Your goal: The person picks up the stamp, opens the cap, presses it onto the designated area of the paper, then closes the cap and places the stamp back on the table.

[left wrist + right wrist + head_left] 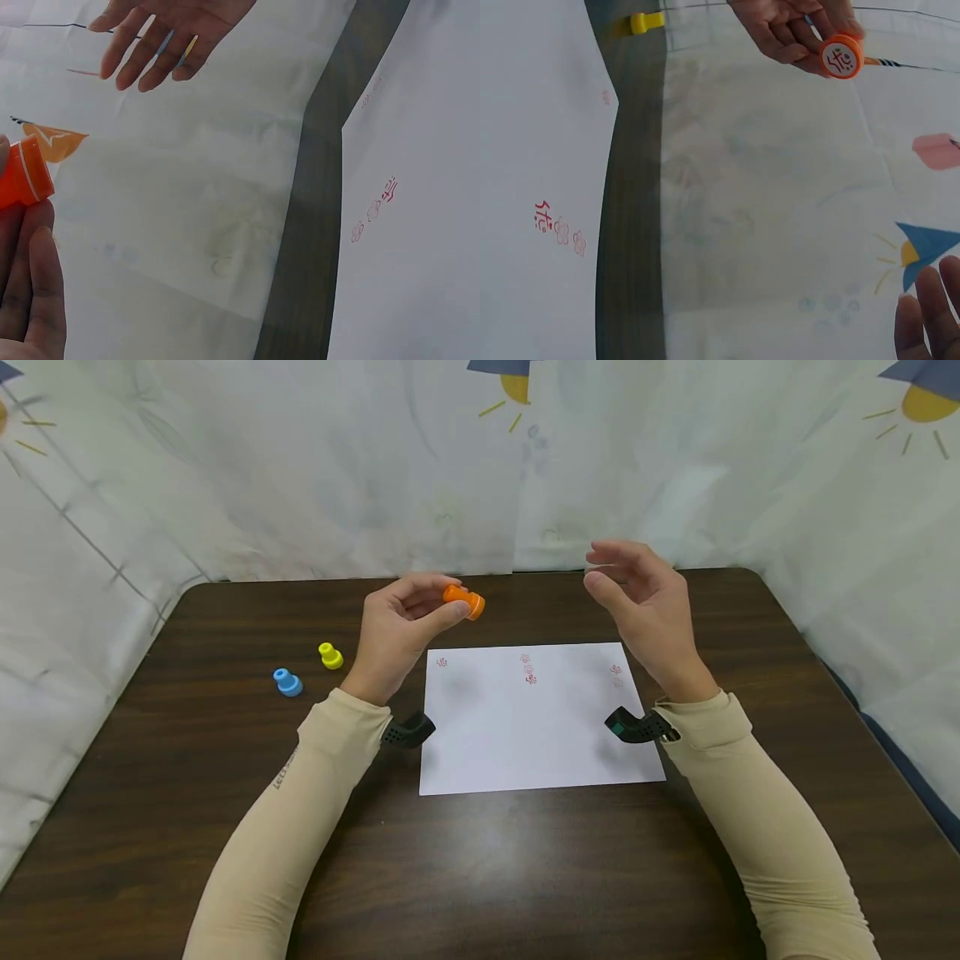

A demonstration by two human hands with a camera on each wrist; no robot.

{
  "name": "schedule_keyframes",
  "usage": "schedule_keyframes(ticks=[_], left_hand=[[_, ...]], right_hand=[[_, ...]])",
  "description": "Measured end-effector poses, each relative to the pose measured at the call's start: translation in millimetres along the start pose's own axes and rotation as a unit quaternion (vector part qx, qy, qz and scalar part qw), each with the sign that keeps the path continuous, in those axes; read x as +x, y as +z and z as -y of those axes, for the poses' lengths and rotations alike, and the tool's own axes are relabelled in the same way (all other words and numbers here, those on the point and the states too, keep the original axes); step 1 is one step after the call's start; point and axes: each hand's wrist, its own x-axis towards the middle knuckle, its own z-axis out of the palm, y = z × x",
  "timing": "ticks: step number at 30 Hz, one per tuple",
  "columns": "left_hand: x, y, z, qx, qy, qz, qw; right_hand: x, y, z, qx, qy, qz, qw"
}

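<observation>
My left hand (401, 628) holds a small orange stamp (474, 604) in the air beyond the paper's far left corner, pinched between thumb and fingers. In the right wrist view, the round white end of the orange stamp (840, 61) shows a red character. My right hand (651, 610) is raised over the far right of the table with nothing in it, its fingers loosely bent and spread. Below both hands lies a white sheet of paper (536, 735), with small red flower and character prints (529, 668) along its far edge.
A yellow stamp (331, 656) and a blue stamp (287, 682) stand on the dark wooden table (480, 868), left of the paper. A white printed curtain (360, 468) hangs behind the table and along both sides.
</observation>
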Motion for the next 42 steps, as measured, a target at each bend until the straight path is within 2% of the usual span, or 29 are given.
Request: schedule_keyframes(ticks=[8, 19, 26, 35, 42], left_hand=[[-5.3, 5.3, 3.6, 0.020, -0.018, 0.006, 0.9996], [-4.1, 10.8, 10.7, 0.033, -0.012, 0.017, 0.9992], [-6.4, 16.8, 14.1, 0.028, -0.012, 0.038, 0.9988], [-8.8, 21.9, 16.4, 0.030, -0.005, 0.047, 0.9984], [-11.7, 24.7, 19.0, 0.025, -0.016, 0.053, 0.9981]], right_hand=[[-6, 12, 0, 0.009, -0.008, 0.016, 1.000], [-11, 26, 1, 0.026, 0.014, 0.053, 0.998], [-15, 36, -1, -0.007, 0.001, 0.081, 0.997], [-18, 45, -4, 0.016, -0.012, 0.109, 0.994], [-22, 50, -6, 0.020, -0.019, 0.115, 0.993]])
